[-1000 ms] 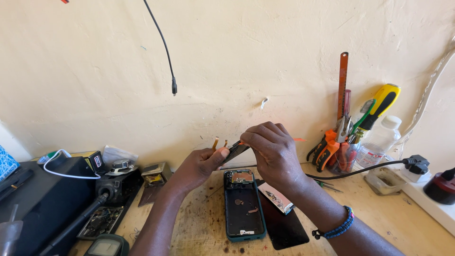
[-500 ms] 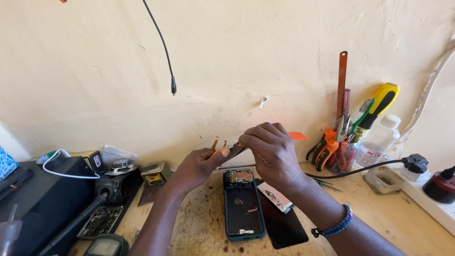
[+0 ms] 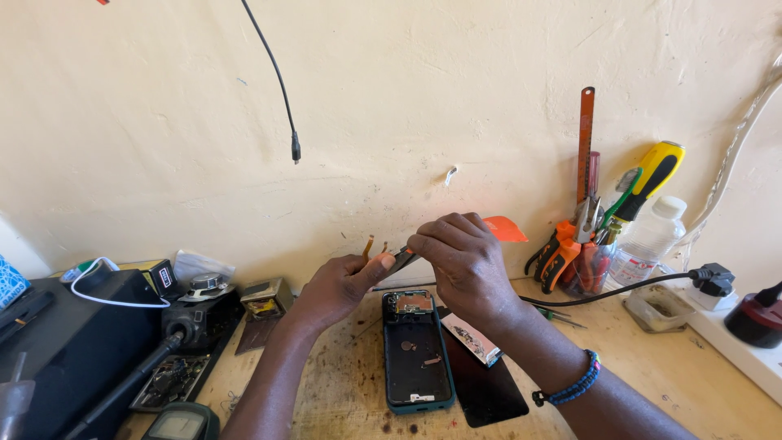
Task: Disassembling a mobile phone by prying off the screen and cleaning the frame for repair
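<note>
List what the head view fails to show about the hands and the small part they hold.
- Small dark part: mostly covered by the right hand and left hand; its kind cannot be told.
- Orange piece: partly behind the right hand; whether it is held is unclear.
- Opened phone: inner parts too small to identify.
- Dark panel: cut off by the bottom edge.

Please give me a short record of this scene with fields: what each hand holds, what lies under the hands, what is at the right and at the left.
left hand: pinches one end of a small dark part
right hand: grips the other end of the part; an orange pick shows behind it
below hands: opened phone in a teal frame, flat on the bench
beside phone: dark screen panel
right: pliers, yellow screwdriver, clear bottle, power strip
left: black box
</note>
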